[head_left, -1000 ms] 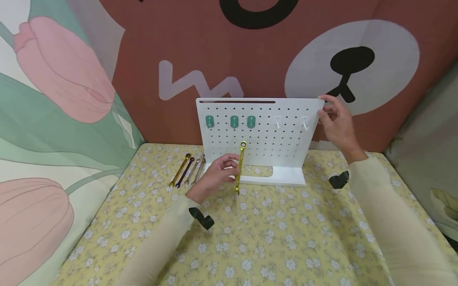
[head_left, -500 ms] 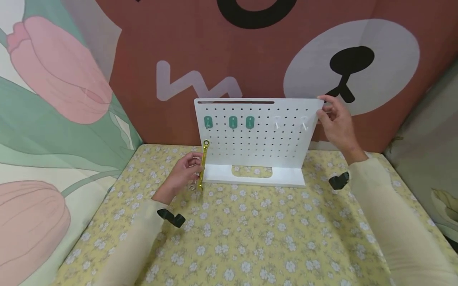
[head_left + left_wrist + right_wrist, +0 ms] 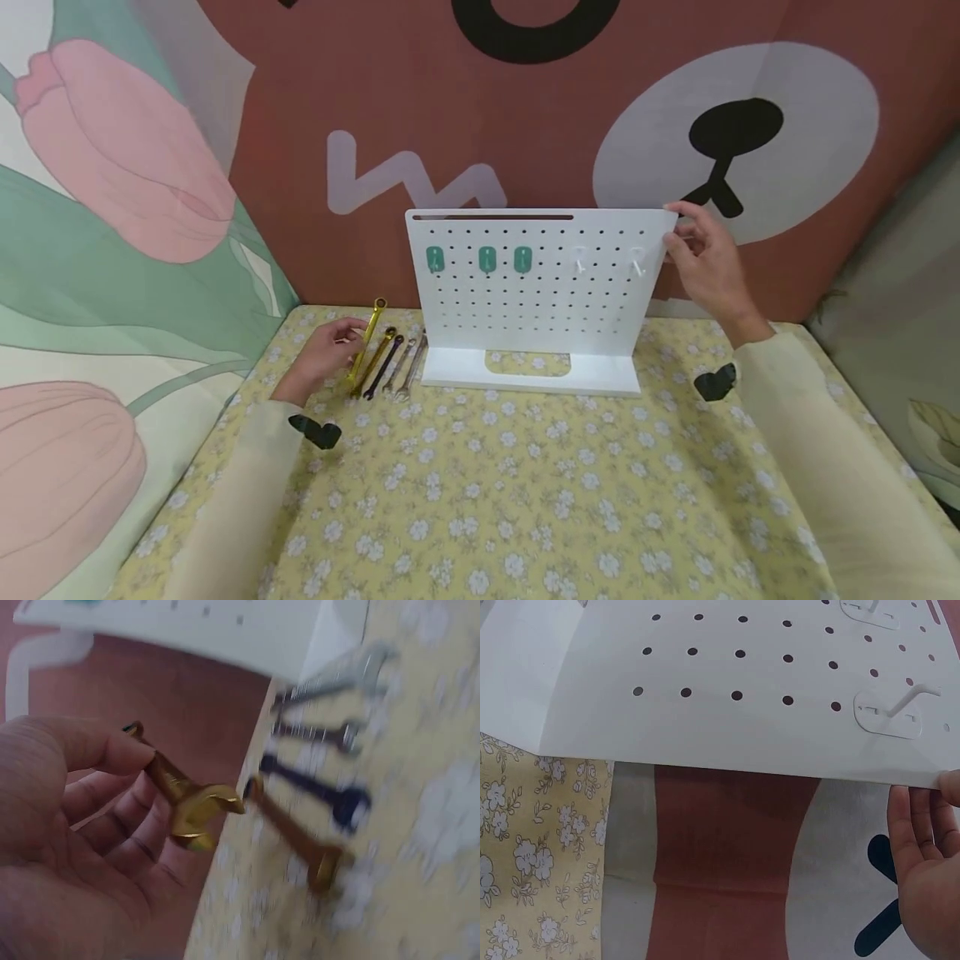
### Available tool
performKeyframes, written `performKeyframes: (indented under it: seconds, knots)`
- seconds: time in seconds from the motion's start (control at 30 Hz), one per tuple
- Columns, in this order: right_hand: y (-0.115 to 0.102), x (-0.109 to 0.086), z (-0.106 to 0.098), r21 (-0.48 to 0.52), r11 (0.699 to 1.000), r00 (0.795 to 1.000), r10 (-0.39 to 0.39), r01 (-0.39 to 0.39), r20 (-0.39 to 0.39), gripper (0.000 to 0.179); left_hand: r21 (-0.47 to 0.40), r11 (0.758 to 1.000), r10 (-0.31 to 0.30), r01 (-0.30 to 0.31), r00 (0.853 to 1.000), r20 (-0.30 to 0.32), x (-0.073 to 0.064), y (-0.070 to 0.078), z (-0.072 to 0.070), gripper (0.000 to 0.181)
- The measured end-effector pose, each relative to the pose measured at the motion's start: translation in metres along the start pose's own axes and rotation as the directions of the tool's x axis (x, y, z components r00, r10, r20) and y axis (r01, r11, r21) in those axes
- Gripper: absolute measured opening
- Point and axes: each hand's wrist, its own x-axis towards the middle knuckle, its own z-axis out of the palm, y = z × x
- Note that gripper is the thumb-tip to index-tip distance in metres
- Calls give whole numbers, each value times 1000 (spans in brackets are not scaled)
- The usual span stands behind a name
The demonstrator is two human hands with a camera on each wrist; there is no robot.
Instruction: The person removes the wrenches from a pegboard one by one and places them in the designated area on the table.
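My left hand (image 3: 324,357) pinches a yellow-gold wrench (image 3: 367,340) between thumb and fingers, held upright at a tilt; its open end faces the camera in the left wrist view. Just right of it, a darker gold wrench (image 3: 296,838), a dark purple wrench (image 3: 319,791) and two silver wrenches (image 3: 334,682) lie side by side on the table. With thumb and fingers my right hand (image 3: 708,262) grips the upper right edge of a white pegboard (image 3: 540,308), which stands upright on its base.
Three green hooks (image 3: 487,259) and two white hooks (image 3: 637,263) sit in a row on the pegboard. A yellow flowered cloth (image 3: 480,483) covers the table. Behind it hangs a brown printed backdrop (image 3: 555,133).
My left hand has carried the yellow-gold wrench leftward from in front of the pegboard, past the lying wrenches to their left side. The right hand keeps its grip on the board.
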Motion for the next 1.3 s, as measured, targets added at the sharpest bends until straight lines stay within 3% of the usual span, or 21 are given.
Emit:
performKeyframes:
  seconds: [0.13, 0.47, 0.73, 1.3]
  knots:
    - [1, 4, 1, -1, 1000, 1000, -26, 26, -5, 44, -6, 999, -48, 48, 998, 28, 7, -15, -11, 39]
    - [0, 4, 6, 24, 999, 1000, -27, 26, 5, 43, -10, 992, -125, 127, 984, 130, 12, -30, -21, 41]
    - [0, 4, 6, 29, 999, 1000, -23, 24, -7, 42, 55, 988, -152, 148, 984, 91, 21, -38, -21, 38]
    - [0, 0, 2, -11, 1000, 1000, 6, -6, -8, 43, 127, 983, -147, 131, 981, 130, 29, -43, -18, 37]
